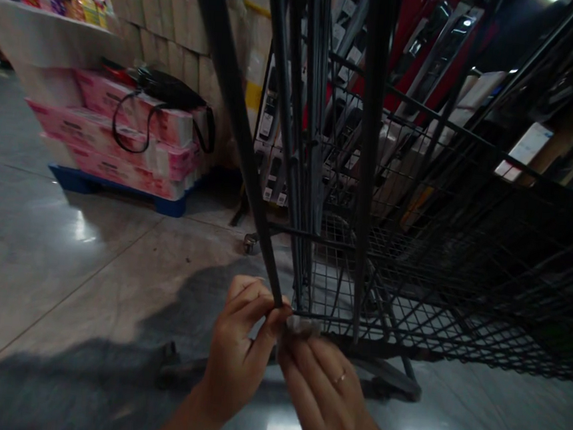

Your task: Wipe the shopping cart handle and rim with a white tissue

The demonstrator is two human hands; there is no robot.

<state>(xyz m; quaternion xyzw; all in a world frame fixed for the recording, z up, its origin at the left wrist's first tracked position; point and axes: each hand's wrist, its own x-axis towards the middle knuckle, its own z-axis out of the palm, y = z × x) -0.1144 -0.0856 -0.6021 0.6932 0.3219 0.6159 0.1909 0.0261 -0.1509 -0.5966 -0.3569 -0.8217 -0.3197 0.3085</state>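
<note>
A long dark strip (239, 124), a strap or a thin bar, slants down from the top edge to my left hand (240, 345). Thumb and fingertips of that hand are pinched around its lower end. My right hand (324, 385), with a ring on one finger, is close beside it, fingers bent and pressed together at a small crumpled translucent piece (304, 325) that looks like plastic. The fingertips of both hands nearly meet, and what lies between them is partly hidden. Just behind them stands a black wire-mesh cart (437, 322), its frame bars rising past the hands.
To the left, pink-and-white packs (117, 140) are stacked on a blue pallet (169, 205), with a black bag (170, 88) on top. Packaged goods hang on a rack (273, 140) behind the cart. A caster (250, 242) touches the shiny floor (85, 278).
</note>
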